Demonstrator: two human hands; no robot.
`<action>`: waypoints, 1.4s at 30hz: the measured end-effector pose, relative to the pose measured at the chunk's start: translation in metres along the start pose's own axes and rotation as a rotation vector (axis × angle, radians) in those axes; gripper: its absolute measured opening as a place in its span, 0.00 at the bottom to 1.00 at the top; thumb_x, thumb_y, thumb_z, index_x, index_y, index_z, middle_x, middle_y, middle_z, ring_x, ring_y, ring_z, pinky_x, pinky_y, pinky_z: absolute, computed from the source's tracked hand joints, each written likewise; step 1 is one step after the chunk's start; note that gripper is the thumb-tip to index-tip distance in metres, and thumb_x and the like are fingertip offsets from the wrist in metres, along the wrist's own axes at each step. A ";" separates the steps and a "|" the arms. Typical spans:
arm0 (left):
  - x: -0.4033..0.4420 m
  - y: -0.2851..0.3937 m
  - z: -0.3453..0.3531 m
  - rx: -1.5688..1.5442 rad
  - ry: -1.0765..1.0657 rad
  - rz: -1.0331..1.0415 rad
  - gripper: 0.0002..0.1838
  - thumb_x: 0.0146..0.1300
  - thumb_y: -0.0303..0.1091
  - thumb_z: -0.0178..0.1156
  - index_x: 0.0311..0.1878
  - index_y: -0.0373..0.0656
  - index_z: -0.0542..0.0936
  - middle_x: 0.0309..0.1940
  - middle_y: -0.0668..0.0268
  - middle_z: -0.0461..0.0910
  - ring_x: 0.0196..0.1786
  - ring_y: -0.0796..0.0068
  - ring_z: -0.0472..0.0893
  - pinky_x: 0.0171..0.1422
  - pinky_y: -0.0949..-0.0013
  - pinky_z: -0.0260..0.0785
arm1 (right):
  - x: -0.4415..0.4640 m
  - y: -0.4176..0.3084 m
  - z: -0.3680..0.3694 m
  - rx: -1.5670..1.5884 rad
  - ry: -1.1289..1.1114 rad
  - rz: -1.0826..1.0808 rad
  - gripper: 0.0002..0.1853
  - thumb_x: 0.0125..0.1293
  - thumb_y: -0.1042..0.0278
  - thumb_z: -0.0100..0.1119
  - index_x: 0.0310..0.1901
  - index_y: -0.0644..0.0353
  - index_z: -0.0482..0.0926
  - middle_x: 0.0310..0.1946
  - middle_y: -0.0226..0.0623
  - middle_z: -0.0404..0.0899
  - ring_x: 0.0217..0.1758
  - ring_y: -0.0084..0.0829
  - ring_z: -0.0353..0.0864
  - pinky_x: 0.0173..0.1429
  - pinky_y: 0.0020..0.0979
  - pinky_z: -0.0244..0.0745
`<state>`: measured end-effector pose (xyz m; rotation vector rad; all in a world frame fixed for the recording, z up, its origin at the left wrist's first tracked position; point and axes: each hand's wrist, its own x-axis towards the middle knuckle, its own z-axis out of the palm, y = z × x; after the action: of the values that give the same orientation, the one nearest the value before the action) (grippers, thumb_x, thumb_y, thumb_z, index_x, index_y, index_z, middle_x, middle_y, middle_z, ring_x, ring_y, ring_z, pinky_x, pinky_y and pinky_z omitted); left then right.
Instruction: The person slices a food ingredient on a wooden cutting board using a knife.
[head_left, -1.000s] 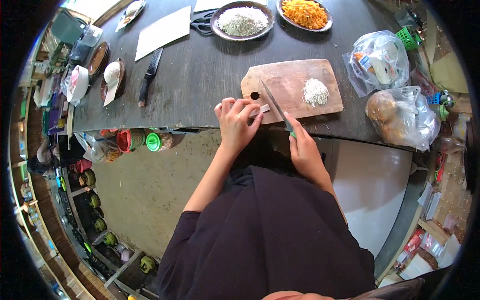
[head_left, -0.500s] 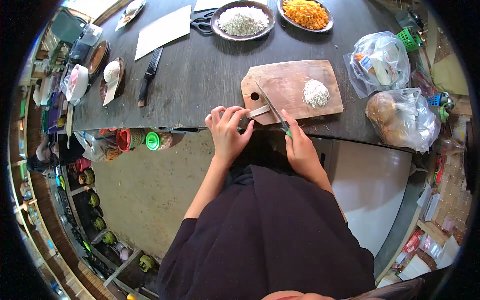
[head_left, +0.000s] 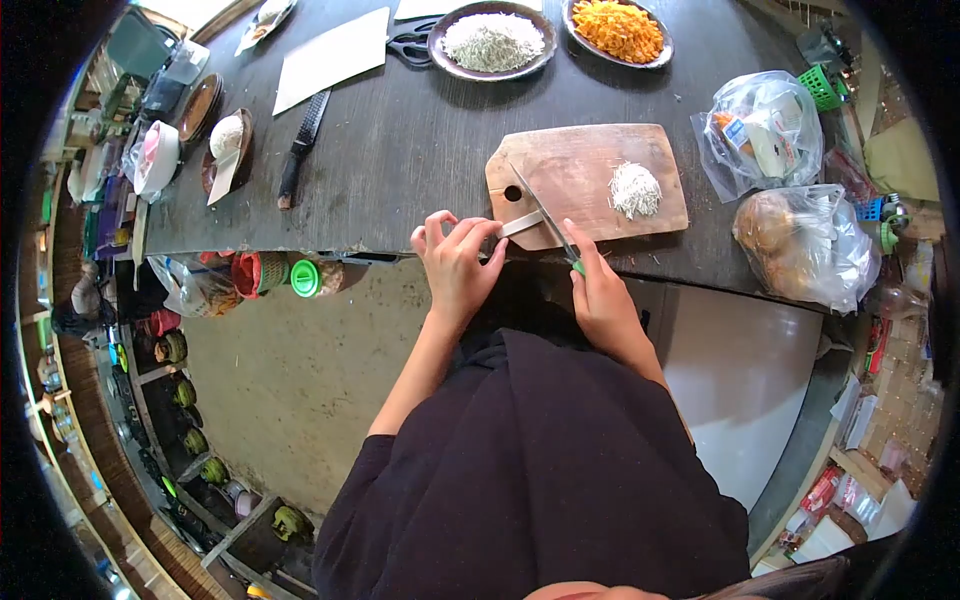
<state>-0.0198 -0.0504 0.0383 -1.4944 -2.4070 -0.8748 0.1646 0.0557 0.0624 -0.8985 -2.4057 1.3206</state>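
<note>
A wooden cutting board [head_left: 575, 150] with a round hole lies near the table's front edge. My left hand [head_left: 458, 262] is at its left end, fingers closed on one end of a flat, pale strip [head_left: 521, 223] that reaches onto the board. In my right hand [head_left: 607, 305] is a knife [head_left: 538, 203] with a green handle. Its blade slants up and left over the board, by the strip's free end; whether it touches the strip, I cannot tell. A small heap of thin white shreds [head_left: 634, 190] sits on the board's right side.
Farther back are a plate of white shreds [head_left: 492, 42] and a plate of orange shreds [head_left: 618, 30]. Bulging plastic bags [head_left: 806, 245] lie to the right. At left are a black-handled grater [head_left: 300, 150], a pale sheet [head_left: 330, 62] and a white bowl [head_left: 156, 160].
The view has shifted very slightly, so the table's contents sit a little differently in it. Both hands, the knife and the strip keep nearly the same pose.
</note>
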 end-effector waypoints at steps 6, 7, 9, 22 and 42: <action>0.002 0.000 -0.001 -0.004 -0.014 0.014 0.08 0.51 0.35 0.72 0.35 0.56 0.85 0.37 0.80 0.84 0.53 0.67 0.72 0.60 0.56 0.54 | -0.003 -0.006 -0.004 -0.035 -0.025 0.043 0.34 0.71 0.76 0.47 0.76 0.44 0.53 0.62 0.59 0.72 0.55 0.65 0.78 0.56 0.54 0.74; 0.003 -0.001 -0.001 -0.003 -0.015 0.015 0.08 0.51 0.35 0.72 0.35 0.56 0.85 0.37 0.80 0.84 0.53 0.67 0.72 0.60 0.56 0.54 | -0.003 -0.007 -0.005 -0.034 -0.024 0.043 0.34 0.71 0.76 0.47 0.76 0.44 0.53 0.62 0.59 0.72 0.55 0.65 0.78 0.56 0.54 0.74; 0.006 -0.005 -0.001 -0.002 -0.039 0.038 0.07 0.51 0.35 0.72 0.34 0.56 0.85 0.37 0.81 0.84 0.53 0.66 0.71 0.61 0.55 0.54 | -0.003 -0.008 -0.007 -0.049 -0.029 0.069 0.34 0.71 0.75 0.46 0.76 0.44 0.53 0.62 0.59 0.73 0.54 0.64 0.78 0.55 0.54 0.74; 0.017 0.005 -0.002 -0.037 -0.063 0.052 0.12 0.50 0.42 0.73 0.39 0.55 0.85 0.44 0.77 0.82 0.54 0.65 0.70 0.61 0.55 0.54 | -0.005 -0.005 -0.009 -0.037 -0.032 0.060 0.34 0.71 0.75 0.46 0.77 0.43 0.52 0.64 0.61 0.71 0.57 0.65 0.76 0.58 0.53 0.74; 0.023 0.010 0.014 -0.058 -0.071 0.100 0.07 0.51 0.40 0.73 0.33 0.57 0.86 0.41 0.78 0.81 0.54 0.65 0.71 0.61 0.55 0.54 | -0.006 0.005 -0.005 -0.017 0.001 0.003 0.34 0.71 0.75 0.47 0.77 0.44 0.53 0.63 0.61 0.72 0.58 0.65 0.76 0.57 0.52 0.75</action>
<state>-0.0200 -0.0215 0.0407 -1.6785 -2.3508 -0.8913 0.1732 0.0574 0.0615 -0.9077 -2.4190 1.3020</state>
